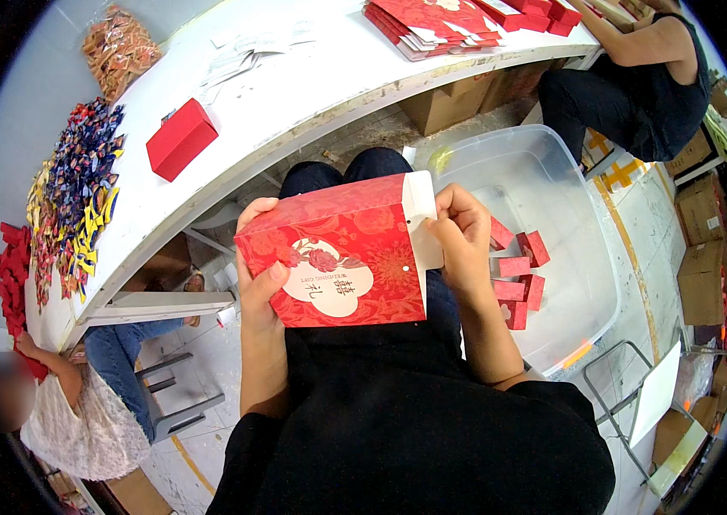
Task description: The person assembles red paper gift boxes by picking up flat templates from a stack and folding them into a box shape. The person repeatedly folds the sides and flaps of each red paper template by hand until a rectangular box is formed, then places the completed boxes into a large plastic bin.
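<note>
Above my lap is a red paper gift box (385, 249) with a floral pattern and a pale flower-shaped panel bearing print. It lies sideways, its white-flapped end pointing right. My left hand (260, 287) grips the left end, thumb on the printed face and fingers around the edge. At the other end, my right hand (464, 240) is closed, thumb and bent fingers pinching the white flap (422, 206). What is inside the box does not show. Just right of my right hand, several small red boxes (514, 287) sit in a clear plastic tub (582, 292).
On the white table (295, 94) are a red box (181, 140), a pile of small wrapped packets (80, 180), a bag of orange-wrapped pieces (118, 51) and stacked flat red cartons (432, 26). Co-workers sit at left and upper right. A folding chair (651, 395) stands behind the tub.
</note>
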A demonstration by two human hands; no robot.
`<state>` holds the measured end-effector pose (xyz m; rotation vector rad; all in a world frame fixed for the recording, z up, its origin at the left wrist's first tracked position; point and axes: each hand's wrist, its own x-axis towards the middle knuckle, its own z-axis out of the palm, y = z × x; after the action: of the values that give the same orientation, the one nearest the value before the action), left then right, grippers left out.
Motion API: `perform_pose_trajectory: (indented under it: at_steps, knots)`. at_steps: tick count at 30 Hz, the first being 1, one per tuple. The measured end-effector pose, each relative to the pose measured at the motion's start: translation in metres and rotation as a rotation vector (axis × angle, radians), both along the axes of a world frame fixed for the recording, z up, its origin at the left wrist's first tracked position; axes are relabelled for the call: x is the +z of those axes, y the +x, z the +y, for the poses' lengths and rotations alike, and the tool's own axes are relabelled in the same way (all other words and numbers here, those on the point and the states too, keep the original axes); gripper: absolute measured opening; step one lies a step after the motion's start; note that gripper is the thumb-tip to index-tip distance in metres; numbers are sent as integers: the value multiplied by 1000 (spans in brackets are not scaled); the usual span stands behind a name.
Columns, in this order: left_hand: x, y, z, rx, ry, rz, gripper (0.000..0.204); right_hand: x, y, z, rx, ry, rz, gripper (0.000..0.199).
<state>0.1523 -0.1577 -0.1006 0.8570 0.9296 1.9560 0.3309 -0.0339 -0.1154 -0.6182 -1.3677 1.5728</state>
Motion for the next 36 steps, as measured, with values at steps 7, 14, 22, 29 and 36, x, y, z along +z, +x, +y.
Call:
perform_pose_trajectory:
  at_steps: [7, 14, 22, 29, 36]
  knots:
    - [3, 1, -1, 15, 12, -62, 72, -6, 8, 9, 105, 117, -51, 22]
    - [-2, -6, -3, 7, 18, -76, 72, 12, -2, -7, 212, -7, 18, 18]
    - [0, -3, -3, -38, 40, -179, 67, -7, -9, -4, 91, 294, -73, 25]
    - [-4, -4, 0, 121, -24, -184, 59, -24, -15, 14, -47, 30, 18, 34]
    - [-21, -6, 4, 324, -110, -178, 35, -31, -27, 5, 293, -264, 266, 65]
